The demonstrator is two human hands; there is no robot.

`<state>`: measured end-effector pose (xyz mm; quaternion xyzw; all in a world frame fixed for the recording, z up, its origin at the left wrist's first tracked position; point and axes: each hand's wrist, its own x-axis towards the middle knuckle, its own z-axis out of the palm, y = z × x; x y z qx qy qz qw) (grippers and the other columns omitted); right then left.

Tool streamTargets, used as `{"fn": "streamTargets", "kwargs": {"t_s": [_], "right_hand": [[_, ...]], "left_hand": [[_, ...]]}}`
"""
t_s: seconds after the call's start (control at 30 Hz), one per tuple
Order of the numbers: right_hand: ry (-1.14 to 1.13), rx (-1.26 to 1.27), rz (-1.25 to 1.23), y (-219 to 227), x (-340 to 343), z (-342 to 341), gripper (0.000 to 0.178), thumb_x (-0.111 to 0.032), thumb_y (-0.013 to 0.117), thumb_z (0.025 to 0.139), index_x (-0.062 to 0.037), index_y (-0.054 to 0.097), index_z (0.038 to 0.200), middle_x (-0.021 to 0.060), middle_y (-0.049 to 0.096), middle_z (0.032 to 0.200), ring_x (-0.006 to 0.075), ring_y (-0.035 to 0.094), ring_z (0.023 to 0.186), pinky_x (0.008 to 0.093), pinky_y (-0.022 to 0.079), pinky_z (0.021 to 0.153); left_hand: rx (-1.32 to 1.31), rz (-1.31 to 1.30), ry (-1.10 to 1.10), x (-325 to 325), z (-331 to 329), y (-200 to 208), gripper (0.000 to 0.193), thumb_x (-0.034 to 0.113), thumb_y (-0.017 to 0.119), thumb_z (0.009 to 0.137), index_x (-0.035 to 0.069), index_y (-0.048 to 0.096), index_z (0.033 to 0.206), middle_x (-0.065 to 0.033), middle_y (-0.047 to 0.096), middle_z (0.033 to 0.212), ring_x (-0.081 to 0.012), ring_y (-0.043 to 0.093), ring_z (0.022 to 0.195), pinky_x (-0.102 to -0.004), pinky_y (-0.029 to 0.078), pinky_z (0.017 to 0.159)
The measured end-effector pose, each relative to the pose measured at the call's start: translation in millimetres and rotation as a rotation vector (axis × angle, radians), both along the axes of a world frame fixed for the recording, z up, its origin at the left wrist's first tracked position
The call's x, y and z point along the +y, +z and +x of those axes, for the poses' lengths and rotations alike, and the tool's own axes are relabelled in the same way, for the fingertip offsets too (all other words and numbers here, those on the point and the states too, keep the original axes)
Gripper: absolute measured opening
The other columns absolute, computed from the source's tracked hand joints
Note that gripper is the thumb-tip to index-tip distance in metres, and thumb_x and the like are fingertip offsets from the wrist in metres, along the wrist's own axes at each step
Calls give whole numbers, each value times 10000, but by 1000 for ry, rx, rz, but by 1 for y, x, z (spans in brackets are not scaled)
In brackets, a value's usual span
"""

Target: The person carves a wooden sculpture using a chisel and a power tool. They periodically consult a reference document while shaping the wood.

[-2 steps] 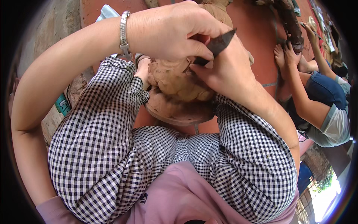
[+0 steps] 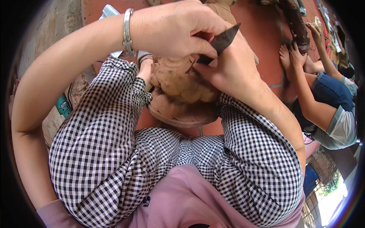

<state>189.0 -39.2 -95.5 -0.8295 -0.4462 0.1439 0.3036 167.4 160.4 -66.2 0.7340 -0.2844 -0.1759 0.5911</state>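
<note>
A brown carving (image 2: pixel 182 81), apparently wood, with rounded, lobed shapes stands between my knees on its broad base. My left hand (image 2: pixel 178 28), with a metal bracelet at the wrist, reaches over its top. Between thumb and curled fingers it pinches a dark, thin, pointed sheet like sandpaper (image 2: pixel 224 40). The tip of this sheet lies across the back of my right hand (image 2: pixel 237 66). That hand is closed over the carving's right side, its thumb pressed near the sheet's lower end. Its other fingers are mostly hidden, as is the place where the sheet meets the carving.
Reddish floor tiles (image 2: pixel 262 49) surround the carving. Another person (image 2: pixel 315 102) sits barefoot at the right, beside a dark wooden piece (image 2: pixel 296 26). On the left lie a teal power tool (image 2: pixel 63 106) and a pale cloth or bag (image 2: pixel 109 12). My checked trouser legs flank the carving.
My left hand and the dark sheet have shifted slightly upward in the picture. My right hand has tilted a little and stays at the carving.
</note>
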Motion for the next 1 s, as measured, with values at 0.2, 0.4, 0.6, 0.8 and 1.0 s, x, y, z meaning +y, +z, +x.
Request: {"fn": "streamTargets", "kwargs": {"t_s": [0.2, 0.4, 0.6, 0.8, 1.0], "right_hand": [[-106, 45, 131, 5, 2, 2, 408, -97, 722, 730, -57, 616, 1121, 162, 670, 967, 375, 635, 972, 459, 533, 790], [2, 28, -18, 0, 2, 3, 545, -100, 776, 671, -4, 580, 1170, 224, 640, 1089, 405, 613, 1036, 469, 522, 843], [-65, 112, 266, -3, 3, 5, 447, -106, 771, 665, -34, 619, 1078, 161, 660, 1021, 362, 657, 899, 434, 541, 746], [25, -57, 48, 0, 1, 8, 425, -141, 798, 655, -64, 656, 1049, 134, 669, 1018, 340, 656, 948, 428, 548, 775], [74, 221, 262, 0, 1, 6, 438, -115, 802, 637, -71, 668, 1052, 136, 675, 1051, 355, 643, 1007, 458, 528, 848]], "left_hand": [[-409, -45, -38, -10, 11, -5, 214, 11, 637, 819, 1, 636, 1033, -188, 671, 947, -373, 643, 872, -397, 512, 780], [-251, -53, -42, 0, 8, -13, 236, -9, 623, 822, -3, 636, 1058, -186, 671, 970, -362, 642, 899, -403, 512, 823], [-380, -95, -48, -3, 13, -5, 271, -12, 633, 812, -10, 650, 1083, -201, 672, 942, -368, 645, 862, -409, 512, 799], [-228, 27, -15, -3, 6, -5, 203, 2, 628, 811, -24, 641, 1011, -198, 658, 917, -373, 644, 825, -391, 520, 761], [-364, 7, 11, -8, 4, -7, 175, -7, 617, 797, -18, 637, 970, -206, 658, 899, -363, 656, 840, -409, 519, 744]]}}
